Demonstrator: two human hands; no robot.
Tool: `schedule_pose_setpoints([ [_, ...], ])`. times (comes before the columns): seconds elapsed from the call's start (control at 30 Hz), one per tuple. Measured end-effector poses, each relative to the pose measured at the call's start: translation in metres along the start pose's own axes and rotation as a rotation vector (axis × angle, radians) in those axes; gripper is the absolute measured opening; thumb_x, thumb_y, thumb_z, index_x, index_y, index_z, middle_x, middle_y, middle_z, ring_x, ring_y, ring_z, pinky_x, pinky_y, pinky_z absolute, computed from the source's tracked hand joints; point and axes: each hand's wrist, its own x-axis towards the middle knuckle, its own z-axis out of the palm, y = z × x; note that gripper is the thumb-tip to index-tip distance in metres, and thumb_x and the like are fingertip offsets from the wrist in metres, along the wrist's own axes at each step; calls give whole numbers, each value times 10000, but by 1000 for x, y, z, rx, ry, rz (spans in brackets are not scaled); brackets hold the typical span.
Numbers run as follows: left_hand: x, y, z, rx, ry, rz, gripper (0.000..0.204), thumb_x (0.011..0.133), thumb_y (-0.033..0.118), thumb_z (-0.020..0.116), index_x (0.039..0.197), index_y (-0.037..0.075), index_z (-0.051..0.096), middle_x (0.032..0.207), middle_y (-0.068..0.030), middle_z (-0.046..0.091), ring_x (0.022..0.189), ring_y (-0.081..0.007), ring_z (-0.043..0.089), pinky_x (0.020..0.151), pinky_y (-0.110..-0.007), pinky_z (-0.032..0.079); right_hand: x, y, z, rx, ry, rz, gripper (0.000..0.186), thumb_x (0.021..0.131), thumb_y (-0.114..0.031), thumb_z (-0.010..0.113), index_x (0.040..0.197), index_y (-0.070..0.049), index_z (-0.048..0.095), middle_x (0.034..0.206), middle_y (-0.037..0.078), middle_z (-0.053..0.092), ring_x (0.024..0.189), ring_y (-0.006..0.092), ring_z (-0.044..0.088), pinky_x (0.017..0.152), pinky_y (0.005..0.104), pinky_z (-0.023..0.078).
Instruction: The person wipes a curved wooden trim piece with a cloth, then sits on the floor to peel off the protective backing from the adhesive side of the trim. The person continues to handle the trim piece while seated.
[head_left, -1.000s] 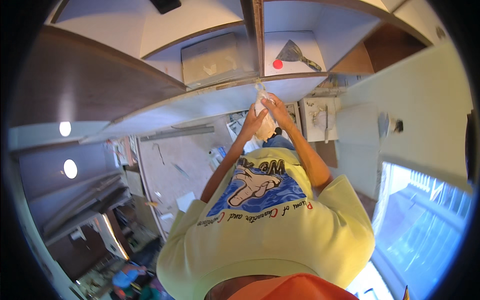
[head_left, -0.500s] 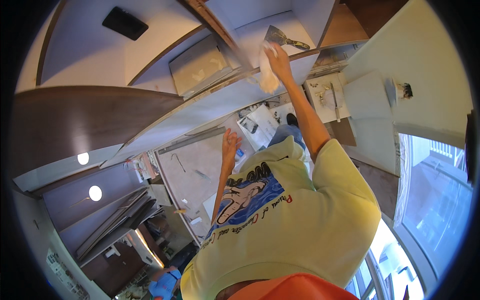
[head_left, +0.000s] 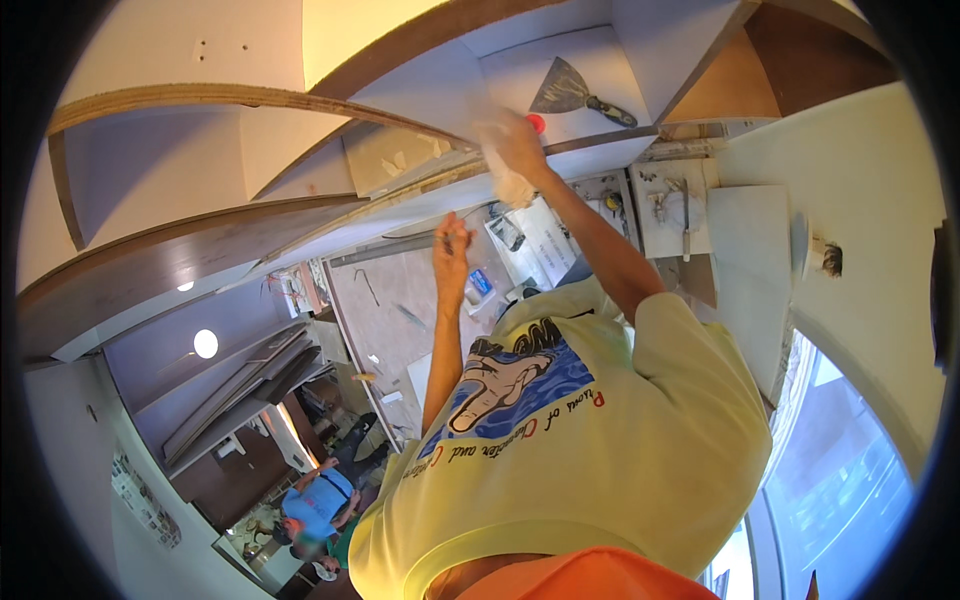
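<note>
In my right hand is a pale, crumpled cloth, its loose end hanging below the palm. Motion smears the fingers, which sit at the front edge of a white-lined cabinet compartment. Just behind them inside lies a putty knife with a wide worn blade and a dark handle. A small red round thing shows beside my knuckles. Lower and to the left, my left hand hangs in the air before the cabinet, fingers loosely apart and holding nothing.
A cardboard-coloured panel leans in the neighbouring compartment. Below are a blue box, a white board and a tray-like surface with a long tool. At lower left is a person in blue. A window stands right.
My right hand has moved left along the compartment edge with the cloth. The red thing has come into view beside it. The view has shifted, and the dark flat object at upper left is gone from sight.
</note>
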Motion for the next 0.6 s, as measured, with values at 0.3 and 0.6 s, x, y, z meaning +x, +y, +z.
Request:
schedule_pose_setpoints([
  [0.3, 121, 205, -34, 470, 459, 990, 187, 1013, 89, 571, 1154, -18, 630, 1081, -126, 672, 906, -185, 655, 851, -315, 517, -11, 9, -9, -54, -91, 87, 273, 936, -181, 631, 1150, -23, 694, 1155, 139, 694, 1052, 293, 655, 936, 353, 491],
  [0.6, 220, 244, -68, 597, 332, 1010, 310, 786, 179, 767, 938, -42, 611, 858, -94, 627, 714, -191, 559, 699, -338, 499, -2, -15, 3, 13, 39, -178, 235, 926, -204, 625, 1090, -46, 681, 1075, 154, 678, 1022, 357, 639, 873, 405, 507],
])
